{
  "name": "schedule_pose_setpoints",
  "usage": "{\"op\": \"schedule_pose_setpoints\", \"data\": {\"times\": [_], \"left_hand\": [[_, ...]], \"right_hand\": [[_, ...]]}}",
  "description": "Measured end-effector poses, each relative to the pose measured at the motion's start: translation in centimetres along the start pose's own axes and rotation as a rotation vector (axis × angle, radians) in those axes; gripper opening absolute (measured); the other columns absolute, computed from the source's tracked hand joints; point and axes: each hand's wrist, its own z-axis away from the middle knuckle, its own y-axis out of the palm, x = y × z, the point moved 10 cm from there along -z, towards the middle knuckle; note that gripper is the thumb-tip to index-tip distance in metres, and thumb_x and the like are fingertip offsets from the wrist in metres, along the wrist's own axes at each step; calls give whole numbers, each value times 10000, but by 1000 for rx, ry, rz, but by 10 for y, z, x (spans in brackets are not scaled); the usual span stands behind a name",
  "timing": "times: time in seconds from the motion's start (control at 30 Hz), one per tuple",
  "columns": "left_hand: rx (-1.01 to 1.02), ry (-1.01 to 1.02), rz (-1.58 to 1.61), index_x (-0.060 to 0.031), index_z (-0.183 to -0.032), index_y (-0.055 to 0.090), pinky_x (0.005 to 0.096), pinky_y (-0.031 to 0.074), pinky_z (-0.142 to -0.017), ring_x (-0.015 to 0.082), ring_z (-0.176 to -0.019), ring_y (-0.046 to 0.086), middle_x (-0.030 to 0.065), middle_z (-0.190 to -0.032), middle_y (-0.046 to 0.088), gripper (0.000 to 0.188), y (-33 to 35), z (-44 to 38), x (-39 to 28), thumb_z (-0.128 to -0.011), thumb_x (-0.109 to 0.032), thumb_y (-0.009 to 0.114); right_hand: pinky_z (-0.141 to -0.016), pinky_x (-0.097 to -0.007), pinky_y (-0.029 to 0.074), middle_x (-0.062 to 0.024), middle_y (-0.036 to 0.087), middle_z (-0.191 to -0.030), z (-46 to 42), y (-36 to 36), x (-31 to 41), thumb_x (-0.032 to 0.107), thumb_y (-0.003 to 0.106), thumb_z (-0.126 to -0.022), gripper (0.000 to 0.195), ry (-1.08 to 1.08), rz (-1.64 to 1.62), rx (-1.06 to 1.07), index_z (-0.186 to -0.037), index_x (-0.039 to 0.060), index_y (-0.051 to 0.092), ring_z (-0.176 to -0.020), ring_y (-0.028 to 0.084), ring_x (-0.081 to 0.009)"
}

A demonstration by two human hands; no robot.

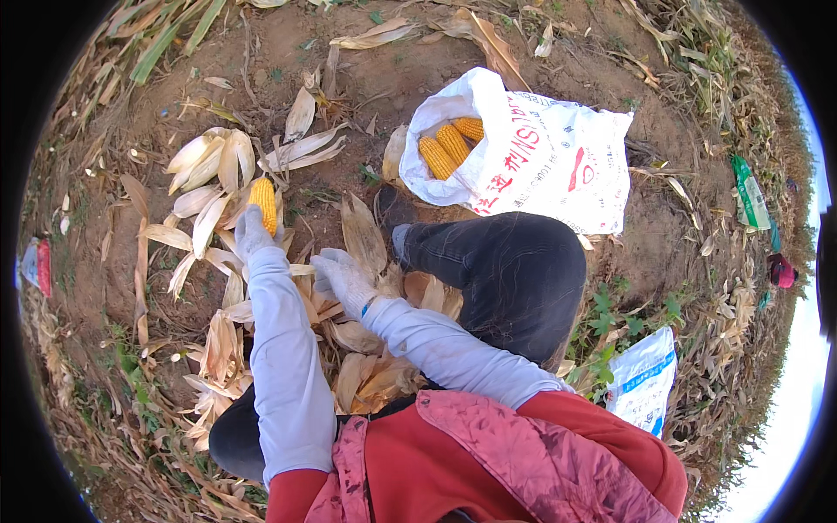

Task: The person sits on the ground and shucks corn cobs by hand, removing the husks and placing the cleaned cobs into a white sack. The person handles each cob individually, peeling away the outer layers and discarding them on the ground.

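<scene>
My left hand, in a pale knit glove, grips a husked yellow corn cob by its lower part, the tip pointing away from me. Beside it, to the left and beyond, lies a cluster of corn ears in pale husks. My right hand, gloved too, hangs over loose dry husks between my legs. Its fingers are loosely bent and a little apart, with nothing visible in them. A white woven sack lies on its side past my bent knee, its mouth towards the left. Several bare cobs show inside.
Brown soil with scattered husks and stalks surrounds me. At the right lie a white and blue bag and, farther off, a green and white bag. A red and white bag stands far left. Cut stalks line the right.
</scene>
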Motion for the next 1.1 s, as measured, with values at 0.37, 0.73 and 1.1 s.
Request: {"op": "schedule_pose_setpoints", "data": {"times": [0.37,0.73,1.1], "left_hand": [[680,-3,-513,-16,-1289,670,312,545,-903,213,-1027,702,109,-1121,750,389,208,101,72,-929,-149,736],[172,638,-1259,-107,-1311,650,446,451,-1098,321,-1330,562,156,-1449,585,532,39,-45,-61,-855,-352,772],[222,122,-1925,-178,-1486,529,560,322,-1191,271,-1478,426,126,-1545,516,656,-22,-153,-55,-909,-426,720]], "right_hand": [[-703,-279,499,-26,636,-1003,-38,-8,-111,402,663,-989,511,111,-6,209,-1366,73,560,-802,593,-122],[-710,-265,494,19,607,-895,-5,16,-46,405,668,-984,371,213,169,105,-1176,92,617,-782,580,-92],[-704,-261,489,16,578,-874,-23,18,-39,324,657,-1003,243,129,187,154,-1014,87,607,-767,570,-97]]}}
